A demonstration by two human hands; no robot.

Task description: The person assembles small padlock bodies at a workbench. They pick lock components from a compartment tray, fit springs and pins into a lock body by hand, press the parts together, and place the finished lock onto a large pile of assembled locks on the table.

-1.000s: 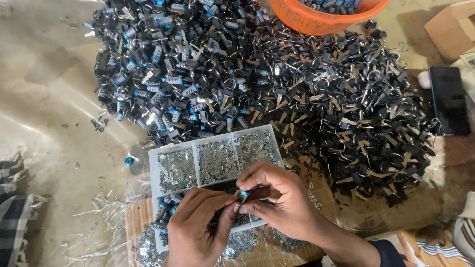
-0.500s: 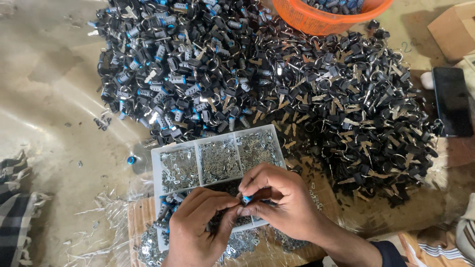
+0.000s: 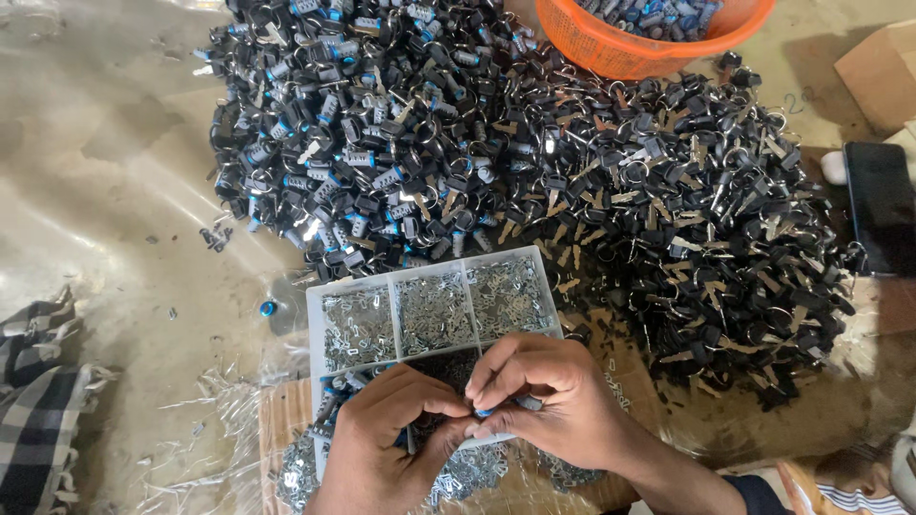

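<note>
Hands: left [image 3: 382, 439], right [image 3: 544, 396] pinching small blue-tipped part [image 3: 484, 413] over compartment tray [image 3: 315, 305].

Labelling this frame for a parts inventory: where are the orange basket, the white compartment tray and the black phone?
orange basket [image 3: 611, 52]: head view, front wall.
white compartment tray [image 3: 312, 315]: head view, left rim.
black phone [image 3: 880, 205]: head view, screen middle.

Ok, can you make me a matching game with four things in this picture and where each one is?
Things:
1. orange basket
2. black phone
3. checked cloth
4. white divided tray

Places:
A. far left edge, low down
B. top, behind the pile of keys
C. just beyond the left hand and right hand
D. right edge

Pairs: 1-B, 2-D, 3-A, 4-C
</note>
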